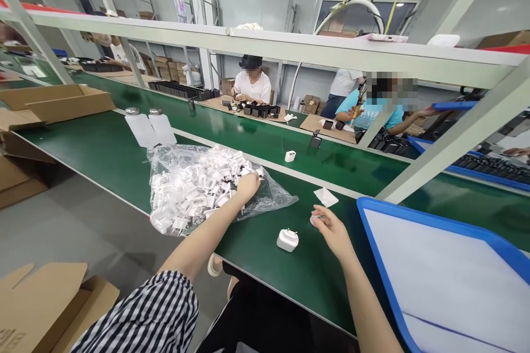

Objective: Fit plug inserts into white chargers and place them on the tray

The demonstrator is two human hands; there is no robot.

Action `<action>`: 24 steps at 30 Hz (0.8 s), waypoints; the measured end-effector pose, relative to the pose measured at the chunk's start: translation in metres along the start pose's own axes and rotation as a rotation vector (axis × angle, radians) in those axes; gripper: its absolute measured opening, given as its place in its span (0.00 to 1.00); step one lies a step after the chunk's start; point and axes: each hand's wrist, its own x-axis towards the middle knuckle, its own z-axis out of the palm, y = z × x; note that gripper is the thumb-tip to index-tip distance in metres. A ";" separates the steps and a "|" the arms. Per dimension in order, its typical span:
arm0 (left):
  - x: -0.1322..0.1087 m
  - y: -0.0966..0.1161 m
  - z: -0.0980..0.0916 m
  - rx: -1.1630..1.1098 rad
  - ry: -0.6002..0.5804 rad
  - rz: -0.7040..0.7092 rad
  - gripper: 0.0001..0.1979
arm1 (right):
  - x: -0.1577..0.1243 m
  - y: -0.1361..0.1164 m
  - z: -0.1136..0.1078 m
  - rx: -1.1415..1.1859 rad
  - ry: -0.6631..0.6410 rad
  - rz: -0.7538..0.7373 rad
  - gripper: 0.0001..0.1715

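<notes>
My left hand [248, 187] reaches into a clear plastic bag [273, 194] heaped with small white plastic plug parts [202, 190]. Its fingers are bent down at the right side of the heap, and what they grip is hidden. My right hand [333, 231] is raised over the green bench, pinching a small white plug part [315, 220] between thumb and fingers. Between the two hands a white charger [287, 240] with two prongs lies on the bench. Just beyond my right hand is a folded white piece of paper [326, 197].
A blue-rimmed tray [372, 231] lined with white stands at right. Two white bottles [151, 128] stand behind the bag, cardboard boxes [62, 102] at left. Another white charger [290, 156] lies on the green belt [265, 140]. Co-workers [252, 83] sit across, beneath an overhead shelf [265, 44].
</notes>
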 end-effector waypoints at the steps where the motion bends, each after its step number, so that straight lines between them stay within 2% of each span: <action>1: -0.005 0.002 -0.005 -0.047 -0.013 0.009 0.12 | 0.003 0.002 0.001 0.061 0.017 0.014 0.22; 3: -0.020 0.012 -0.011 -0.144 -0.064 0.040 0.11 | 0.006 0.005 0.005 0.190 -0.006 0.023 0.24; 5: -0.036 0.029 -0.010 -0.281 -0.191 0.106 0.11 | 0.007 0.005 0.009 0.319 -0.068 0.001 0.26; 7: -0.046 0.052 -0.003 -0.469 -0.440 0.214 0.10 | 0.006 0.004 0.010 0.380 -0.071 -0.012 0.24; 9: -0.042 0.074 0.006 -0.553 -0.703 0.309 0.07 | 0.005 0.005 0.005 0.352 0.016 0.002 0.19; 10: -0.033 0.084 0.010 -0.516 -0.750 0.318 0.07 | 0.004 0.006 0.001 0.325 0.081 0.018 0.17; 11: -0.020 0.093 0.013 -0.439 -0.718 0.298 0.08 | 0.004 0.008 -0.003 0.306 0.144 0.033 0.16; 14: 0.031 0.112 0.020 -0.258 -0.403 0.181 0.14 | 0.002 0.016 -0.013 0.255 0.314 0.046 0.17; 16: 0.063 0.120 0.028 -0.232 -0.260 0.150 0.17 | 0.001 0.023 -0.015 0.109 0.376 -0.001 0.16; 20: 0.101 0.132 0.054 -0.165 -0.155 0.151 0.19 | 0.000 0.037 -0.009 -0.333 0.326 -0.241 0.13; 22: 0.111 0.136 0.065 -0.136 -0.145 0.164 0.17 | 0.001 0.043 -0.006 -0.455 0.309 -0.331 0.13; 24: 0.115 0.137 0.070 -0.114 -0.148 0.191 0.15 | 0.002 0.046 -0.005 -0.521 0.334 -0.350 0.13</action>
